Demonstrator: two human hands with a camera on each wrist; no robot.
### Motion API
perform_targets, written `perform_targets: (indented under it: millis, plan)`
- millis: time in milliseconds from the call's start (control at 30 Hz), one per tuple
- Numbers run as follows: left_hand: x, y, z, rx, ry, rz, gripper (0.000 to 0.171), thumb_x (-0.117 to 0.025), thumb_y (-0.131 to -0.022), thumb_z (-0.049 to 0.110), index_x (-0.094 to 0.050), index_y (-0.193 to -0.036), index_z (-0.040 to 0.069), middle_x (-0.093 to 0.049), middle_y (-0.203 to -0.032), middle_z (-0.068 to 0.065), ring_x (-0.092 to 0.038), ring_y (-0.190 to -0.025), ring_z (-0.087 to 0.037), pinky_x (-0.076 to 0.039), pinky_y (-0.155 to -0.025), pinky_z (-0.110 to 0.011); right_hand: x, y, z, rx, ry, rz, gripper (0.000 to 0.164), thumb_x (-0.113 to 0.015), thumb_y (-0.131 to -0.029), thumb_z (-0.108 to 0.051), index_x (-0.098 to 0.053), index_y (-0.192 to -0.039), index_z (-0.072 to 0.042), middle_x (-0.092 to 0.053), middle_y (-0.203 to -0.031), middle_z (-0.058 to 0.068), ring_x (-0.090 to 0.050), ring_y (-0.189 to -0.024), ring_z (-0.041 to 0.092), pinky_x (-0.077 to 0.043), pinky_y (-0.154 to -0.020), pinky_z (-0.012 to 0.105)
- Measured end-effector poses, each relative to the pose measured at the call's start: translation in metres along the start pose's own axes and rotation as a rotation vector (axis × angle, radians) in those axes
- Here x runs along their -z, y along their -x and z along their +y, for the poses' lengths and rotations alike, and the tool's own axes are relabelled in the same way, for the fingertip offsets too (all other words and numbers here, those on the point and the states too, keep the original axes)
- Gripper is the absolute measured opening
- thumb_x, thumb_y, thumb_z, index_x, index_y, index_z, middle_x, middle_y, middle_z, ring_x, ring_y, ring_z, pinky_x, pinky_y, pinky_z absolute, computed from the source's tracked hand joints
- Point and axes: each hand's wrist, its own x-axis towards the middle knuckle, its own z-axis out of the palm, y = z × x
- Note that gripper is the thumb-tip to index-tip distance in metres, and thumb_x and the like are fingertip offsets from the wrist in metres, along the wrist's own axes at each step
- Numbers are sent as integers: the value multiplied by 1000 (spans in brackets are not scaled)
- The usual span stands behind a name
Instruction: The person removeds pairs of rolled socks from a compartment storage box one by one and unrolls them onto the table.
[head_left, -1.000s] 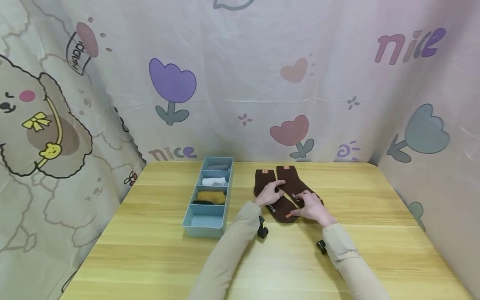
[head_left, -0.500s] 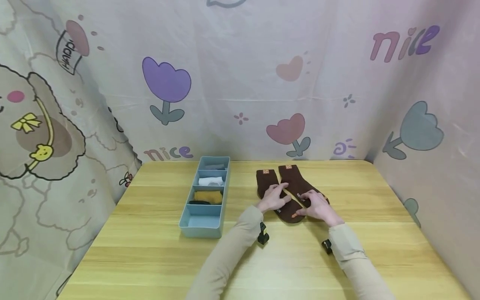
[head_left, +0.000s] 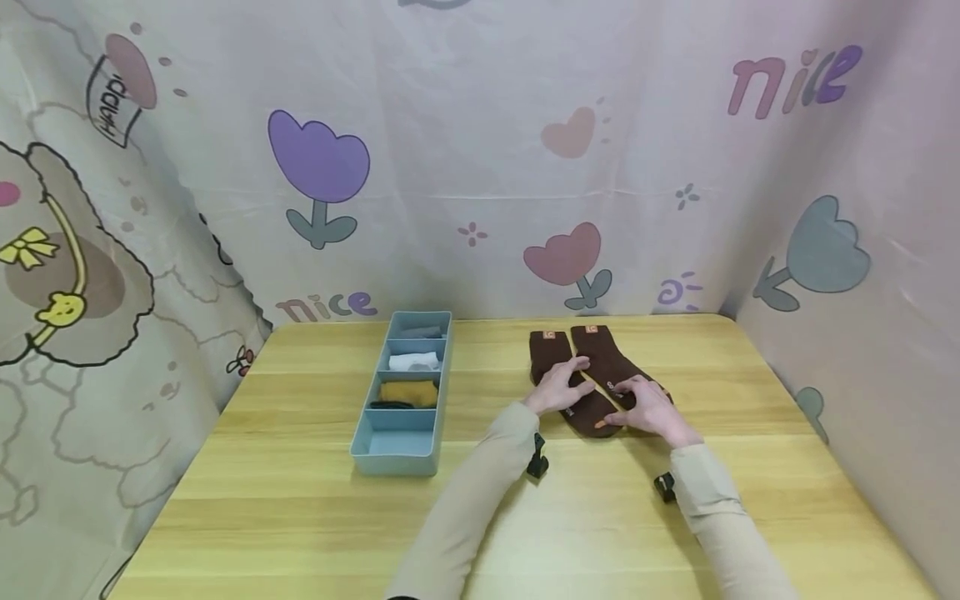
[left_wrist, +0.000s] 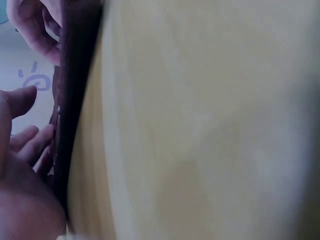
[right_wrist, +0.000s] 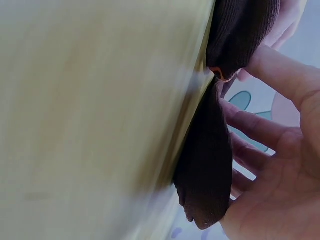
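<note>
Two dark brown ankle socks lie flat side by side in the head view, each with a small orange label at its cuff. My left hand (head_left: 558, 387) rests across the left sock (head_left: 547, 346), its fingertips reaching toward the gap between the pair. My right hand (head_left: 651, 410) lies over the foot of the right sock (head_left: 600, 350), its thumb at the left sock's orange-marked toe. In the right wrist view, the fingers (right_wrist: 255, 120) are spread along the right sock (right_wrist: 205, 165). The left wrist view shows the left hand (left_wrist: 25, 185) against dark sock fabric (left_wrist: 75, 90).
A blue-grey box (head_left: 442, 400) with several compartments stands to the left. A grey item (head_left: 420, 332), a white folded cloth (head_left: 414, 362) and a mustard folded cloth (head_left: 408, 393) fill its far compartments; the nearest shows a bare bottom. A printed curtain (head_left: 450, 167) hangs behind the wooden table (head_left: 285, 500).
Both hands and the two socks have slid to the right, away from the box. The head view has turned slightly to the right.
</note>
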Motion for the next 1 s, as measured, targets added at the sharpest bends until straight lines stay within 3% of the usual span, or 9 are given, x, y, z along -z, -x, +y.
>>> perform_targets:
  millis: [100,267,433,533,767,1000]
  plan:
    - [-1,-4,-1,-25,-3,32,52,-56,-102,26,-44,-150,9,-55,-150,-5,-45,-144,-24,-35,-120,-40,1,-3,1,-4,6,6,62,-87,-76,-27,-64,-121,8,-61,-125,30,-51,-118,54,-40,-101,66]
    - [-4,1,6,-7,-124,106,52,-54,-101,27,-44,-150,12,-58,-147,-3,-43,-141,-29,-30,-120,-45,3,-4,2,8,11,9,61,-88,-75,-28,-65,-119,8,-62,-124,29,-52,-116,55,-40,-101,66]
    - [-8,9,17,81,-174,31,58,-45,-104,39,-34,-157,17,-48,-156,-1,-34,-143,-32,-22,-122,-48,6,-2,4,-1,13,1,62,-88,-75,-28,-64,-120,8,-60,-126,31,-50,-119,57,-38,-103,68]
    - [-12,10,20,101,-167,-10,60,-41,-106,42,-31,-158,17,-44,-159,-1,-30,-147,-31,-20,-123,-48,7,1,7,-16,15,-2,64,-87,-76,-29,-63,-122,9,-59,-128,32,-49,-121,58,-38,-103,68]
    - [-22,-4,16,50,-108,-25,62,-41,-106,40,-25,-159,11,-46,-158,1,-32,-149,-30,-21,-124,-47,9,5,22,-51,11,12,65,-86,-77,-29,-62,-123,9,-60,-125,30,-50,-119,55,-40,-101,67]
    - [-22,-22,15,-6,-139,-1,65,-45,-105,38,-25,-158,6,-51,-154,-5,-38,-149,-26,-18,-128,-43,14,-3,27,-34,11,41,63,-84,-78,-30,-62,-122,9,-58,-130,34,-49,-122,57,-38,-104,68]
